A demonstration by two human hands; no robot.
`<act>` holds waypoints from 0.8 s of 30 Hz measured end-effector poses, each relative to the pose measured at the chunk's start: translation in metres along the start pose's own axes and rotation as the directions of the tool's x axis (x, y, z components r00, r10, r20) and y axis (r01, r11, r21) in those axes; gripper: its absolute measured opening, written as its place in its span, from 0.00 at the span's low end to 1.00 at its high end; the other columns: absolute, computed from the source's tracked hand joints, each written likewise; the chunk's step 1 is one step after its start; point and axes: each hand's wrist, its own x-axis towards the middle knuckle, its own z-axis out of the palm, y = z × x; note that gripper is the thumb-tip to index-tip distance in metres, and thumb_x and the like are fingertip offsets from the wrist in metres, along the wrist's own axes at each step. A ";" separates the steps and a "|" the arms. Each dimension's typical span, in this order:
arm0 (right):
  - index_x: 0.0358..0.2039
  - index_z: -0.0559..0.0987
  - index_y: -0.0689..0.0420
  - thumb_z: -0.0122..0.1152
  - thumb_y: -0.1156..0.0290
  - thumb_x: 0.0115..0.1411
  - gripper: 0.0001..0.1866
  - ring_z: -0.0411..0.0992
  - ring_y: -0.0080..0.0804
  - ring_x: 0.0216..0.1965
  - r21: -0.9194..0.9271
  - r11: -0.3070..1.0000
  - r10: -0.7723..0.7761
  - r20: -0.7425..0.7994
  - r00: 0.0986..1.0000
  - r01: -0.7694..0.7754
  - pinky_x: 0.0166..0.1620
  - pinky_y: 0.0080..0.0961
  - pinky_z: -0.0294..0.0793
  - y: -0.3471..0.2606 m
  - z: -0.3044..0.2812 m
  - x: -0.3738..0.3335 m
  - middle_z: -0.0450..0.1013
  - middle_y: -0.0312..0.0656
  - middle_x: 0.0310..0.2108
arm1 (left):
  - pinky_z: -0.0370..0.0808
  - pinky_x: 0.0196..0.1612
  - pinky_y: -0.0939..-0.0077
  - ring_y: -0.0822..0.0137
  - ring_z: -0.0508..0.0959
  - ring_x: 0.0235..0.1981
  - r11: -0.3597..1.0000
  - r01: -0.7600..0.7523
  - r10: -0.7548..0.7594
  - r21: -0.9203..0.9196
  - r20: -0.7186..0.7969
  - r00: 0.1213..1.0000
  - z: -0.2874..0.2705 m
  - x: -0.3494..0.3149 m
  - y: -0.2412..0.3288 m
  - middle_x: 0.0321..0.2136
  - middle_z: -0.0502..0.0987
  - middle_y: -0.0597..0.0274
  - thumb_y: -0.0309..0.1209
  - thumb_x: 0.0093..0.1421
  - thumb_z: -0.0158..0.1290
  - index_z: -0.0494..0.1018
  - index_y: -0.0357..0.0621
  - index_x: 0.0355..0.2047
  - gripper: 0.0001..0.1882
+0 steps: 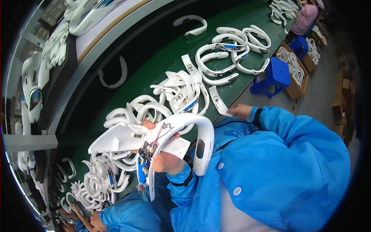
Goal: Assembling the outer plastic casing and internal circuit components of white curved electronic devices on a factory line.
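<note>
My left hand (169, 162) is closed round a white U-shaped neck fan (205, 133), its thumb beside the bare circuit board (147, 151). Red and dark wires and a blue part show in that opened arm; the other arm has a dark oval opening and small vent holes. Against the same hand lie a broad white shell (116, 138) and a small white piece (177, 147); whether the fingers grip them I cannot tell. Farther right, my right hand (241, 111) pinches the near end of a curved white cover strip (218, 100) at the table's edge.
Neck fan parts are heaped on the green table (148, 79), with another pile (102, 178) at lower left. A blue stool (272, 75) and a carton of white parts (291, 67) stand at right. A co-worker's blue sleeve (127, 212) is close at lower left; another person (305, 19) is far right.
</note>
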 end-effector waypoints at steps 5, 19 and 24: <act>0.28 0.77 0.64 0.59 0.69 0.51 0.10 0.70 0.29 0.14 0.043 0.952 -0.280 -0.279 0.919 0.303 0.18 0.27 0.69 0.016 0.038 0.055 0.71 0.40 0.14 | 0.79 0.31 0.69 0.56 0.77 0.36 1.000 0.006 -0.004 -0.009 0.141 0.990 -0.012 -0.006 -0.001 0.47 0.65 0.50 0.49 0.47 0.59 0.54 0.46 0.59 0.44; 0.34 0.73 0.68 0.51 0.62 0.58 0.18 0.72 0.37 0.13 -0.142 0.968 -0.182 0.177 0.967 0.208 0.13 0.29 0.69 -0.016 -0.014 0.089 0.73 0.49 0.17 | 0.78 0.29 0.69 0.61 0.75 0.29 0.974 0.005 0.047 0.226 -0.224 0.973 0.038 -0.041 -0.022 0.41 0.65 0.45 0.38 0.46 0.58 0.44 0.44 0.55 0.42; 0.37 0.73 0.67 0.49 0.67 0.59 0.14 0.73 0.33 0.20 0.150 0.874 -0.474 0.049 0.879 0.463 0.24 0.26 0.72 0.038 -0.047 0.083 0.73 0.46 0.20 | 0.77 0.31 0.67 0.58 0.75 0.36 0.987 0.065 -0.001 0.147 -0.399 0.917 0.046 -0.050 -0.034 0.43 0.67 0.50 0.42 0.47 0.61 0.50 0.47 0.58 0.43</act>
